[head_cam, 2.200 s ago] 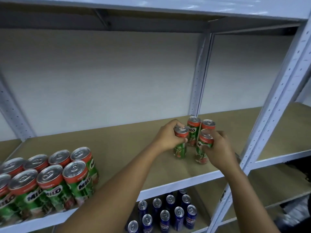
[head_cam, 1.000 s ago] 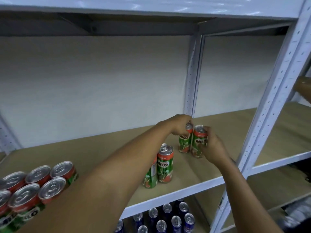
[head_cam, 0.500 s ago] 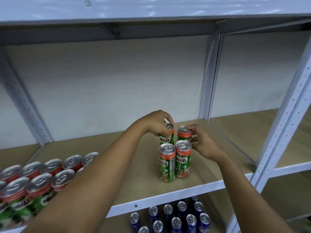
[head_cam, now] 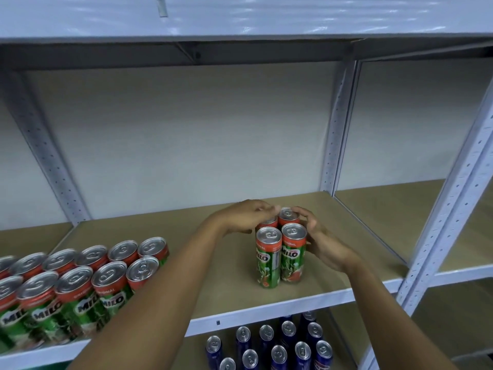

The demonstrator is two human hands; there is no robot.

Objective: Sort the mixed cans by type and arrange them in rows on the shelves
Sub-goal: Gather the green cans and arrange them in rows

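Left hand (head_cam: 246,216) apparently grips rear-left can (head_cam: 268,222); right hand (head_cam: 318,240), fingers relaxed, beside rear-right can (head_cam: 288,216).

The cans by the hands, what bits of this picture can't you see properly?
- Back left can: head view, mostly covered by the left hand, only its rim shows.
- Left hand's fingertips: blurred, so its hold is unclear.
- Right hand: its palm side faces away, so contact with the cans is unclear.
- Cans at far left: cut by the picture edge.
- Blue cans below: labels too small, bottom edge cuts some.
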